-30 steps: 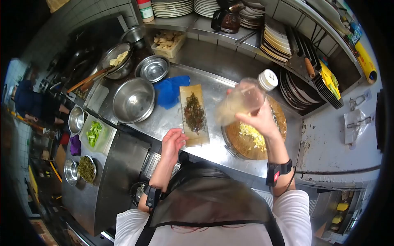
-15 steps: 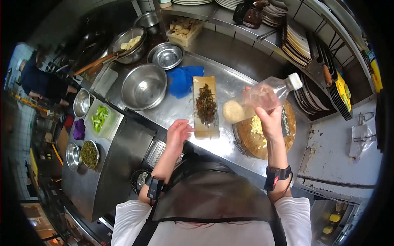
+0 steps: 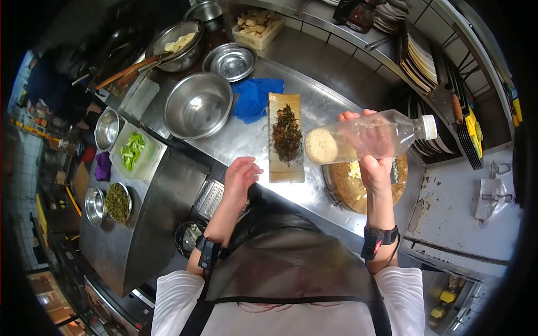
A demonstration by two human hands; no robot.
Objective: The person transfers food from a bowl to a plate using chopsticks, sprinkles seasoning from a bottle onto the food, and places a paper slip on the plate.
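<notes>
My right hand [image 3: 372, 162] is wrapped round a clear plastic bottle [image 3: 392, 131] with a white cap. The bottle lies nearly level, cap to the right, and pale sesame-like grains [image 3: 321, 147] sit at its left end. Below it a round wooden chopping board [image 3: 363, 203] is partly hidden, with chopped pale bits on it. To the left of the bottle, a long rectangular plate [image 3: 287, 175] bears a heap of dark brown shredded food [image 3: 287, 134]. My left hand [image 3: 242, 176] hovers by the plate's left side, fingers loosely curled and apart, holding nothing.
A large steel bowl [image 3: 197, 106], a blue cloth [image 3: 256, 99] and a smaller bowl [image 3: 231, 63] stand on the counter's far left. A tub of greens [image 3: 134, 152] is at left. Stacked plates [image 3: 419, 61] and a wooden-handled cleaver [image 3: 457, 107] line the right.
The bottle has swung from a slant to nearly level, its cap end moving right and down. My left hand has drawn slightly away from the plate.
</notes>
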